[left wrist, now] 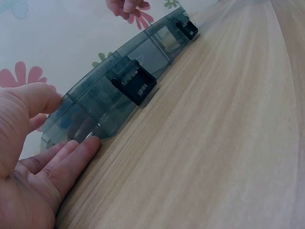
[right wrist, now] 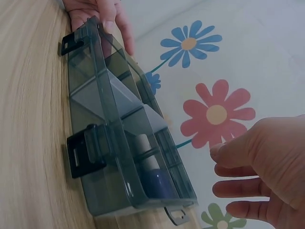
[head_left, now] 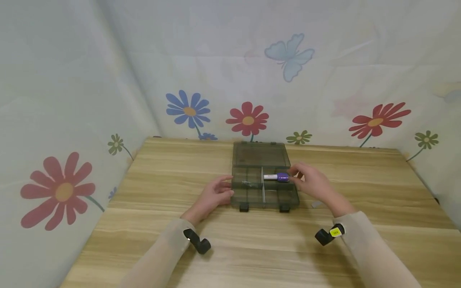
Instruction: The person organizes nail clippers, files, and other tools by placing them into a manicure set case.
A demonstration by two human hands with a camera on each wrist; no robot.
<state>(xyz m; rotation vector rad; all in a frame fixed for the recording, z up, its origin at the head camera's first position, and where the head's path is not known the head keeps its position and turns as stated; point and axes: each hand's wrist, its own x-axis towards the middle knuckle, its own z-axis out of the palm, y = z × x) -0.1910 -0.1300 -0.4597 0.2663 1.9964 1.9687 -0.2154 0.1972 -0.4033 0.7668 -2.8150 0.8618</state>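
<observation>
A smoky transparent compartment box (head_left: pixel 270 196) lies on the table with its lid (head_left: pixel 260 155) folded back toward the wall. In its back right compartment a purple nail polish bottle (head_left: pixel 283 177) with a long white cap lies on its side; the right wrist view shows the purple bottle (right wrist: pixel 159 185) through the wall. My left hand (head_left: pixel 212 197) touches the box's left side, fingertips along the wall and thumb at the rim in the left wrist view. Just off the box's right side hovers my right hand (head_left: pixel 312 182), fingers loosely bent with nothing between them.
Small shiny metal pieces (head_left: pixel 248 183) lie in a left compartment, beside a whitish divider (head_left: pixel 263 188). Two black latches (head_left: pixel 244 207) stick out at the box's front. A small grey piece (head_left: pixel 316 204) lies near the right wrist. Flowered cloth (head_left: pixel 216 72) backs the wooden table (head_left: pixel 252 244).
</observation>
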